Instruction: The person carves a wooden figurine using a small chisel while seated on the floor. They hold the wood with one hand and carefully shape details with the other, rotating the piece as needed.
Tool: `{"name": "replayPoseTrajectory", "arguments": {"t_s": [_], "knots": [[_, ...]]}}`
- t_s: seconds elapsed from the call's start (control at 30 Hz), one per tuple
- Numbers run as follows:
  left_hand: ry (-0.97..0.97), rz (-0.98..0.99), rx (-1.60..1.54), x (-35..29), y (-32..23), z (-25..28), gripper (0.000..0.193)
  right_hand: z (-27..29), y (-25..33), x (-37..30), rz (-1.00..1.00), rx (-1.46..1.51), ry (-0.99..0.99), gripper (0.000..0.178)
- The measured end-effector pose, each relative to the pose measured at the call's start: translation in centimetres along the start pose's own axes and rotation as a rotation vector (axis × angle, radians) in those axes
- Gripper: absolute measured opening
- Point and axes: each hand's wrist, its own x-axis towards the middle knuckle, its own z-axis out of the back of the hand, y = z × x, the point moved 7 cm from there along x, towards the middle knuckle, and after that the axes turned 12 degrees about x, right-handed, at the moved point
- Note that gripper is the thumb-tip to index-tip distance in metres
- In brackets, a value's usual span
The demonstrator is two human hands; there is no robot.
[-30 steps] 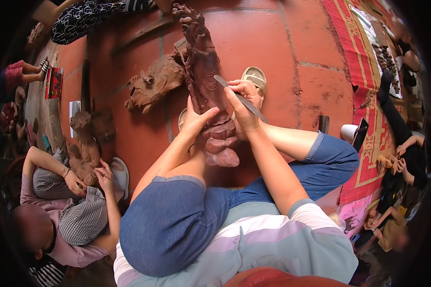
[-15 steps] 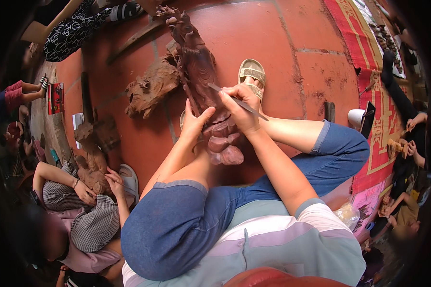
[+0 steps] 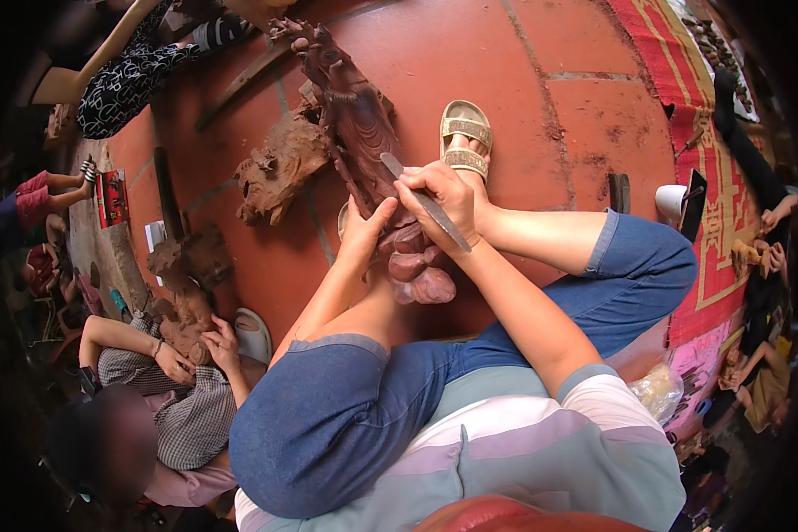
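Carved wooden statue [image 3: 355, 124], dark reddish-brown, was clasped low on its length between the spread thumb and the fingers of the left hand [image 3: 366, 229], thumb over its upper face and fingers along its left edge. The right hand [image 3: 440, 197] was closed around a flat metal file [image 3: 443, 220], whose rounded tip pointed ahead and to the left, over the statue's carved folds; whether tip and wood touched could not be told.

From both sets of fingers the statue stretched away ahead, its long axis leaning a little left toward the far end. The left hand was the nearer, lying directly on the wood, while the right was poised above the lower right edge. Rounded lobes [image 3: 426, 285] of the base bulged back from the fingers, toward the person's lap.

Left of and ahead of the left fingers, a rough, pale-brown driftwood chunk [image 3: 279, 168] lay on the red tiled floor [image 3: 505, 133], just beside the statue. Ahead of the right fingers was a sandal [image 3: 465, 146] on the person's foot. Well to their right stood a white cup [image 3: 670, 200], near a red-and-gold mat [image 3: 709, 266]. Far to the left of the left fingers, a co-worker [image 3: 202, 421] in checked trousers held another carved piece [image 3: 183, 324].
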Motion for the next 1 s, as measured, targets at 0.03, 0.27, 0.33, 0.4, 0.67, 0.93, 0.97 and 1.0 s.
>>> {"name": "replayPoseTrajectory", "arguments": {"t_s": [0.03,0.27,0.33,0.4,0.67,0.93,0.97,1.0], "knots": [[0.002,0.004,0.002,0.1,0.3,0.1,0.082,0.2,0.0,0.6,-0.051,0.001,0.019,0.01],[-0.007,-0.029,0.028,0.2,0.4,0.1,0.066,-0.6,0.0,-0.6,0.073,-0.11,0.041,0.014],[0.011,0.0,0.037,0.3,0.8,0.2,0.067,-0.4,0.0,-0.1,-0.032,-0.06,0.065,0.013],[0.009,0.004,0.062,0.2,0.8,0.3,0.075,-0.4,-0.6,0.9,-0.085,-0.034,0.103,0.012],[-0.012,0.002,0.103,-0.4,-0.3,-0.1,0.083,-0.5,-3.2,1.8,-0.193,0.056,-0.077,0.007],[0.018,-0.007,0.024,0.2,0.7,0.0,0.074,-1.9,-1.9,1.5,-0.035,-0.123,0.091,0.01],[0.02,-0.01,0.036,0.1,0.6,-0.1,0.073,-2.0,-2.3,1.0,0.005,-0.177,0.078,0.009],[0.009,-0.006,0.045,0.1,0.5,0.0,0.075,-2.4,-2.1,1.0,0.047,-0.229,0.066,0.009]]}}
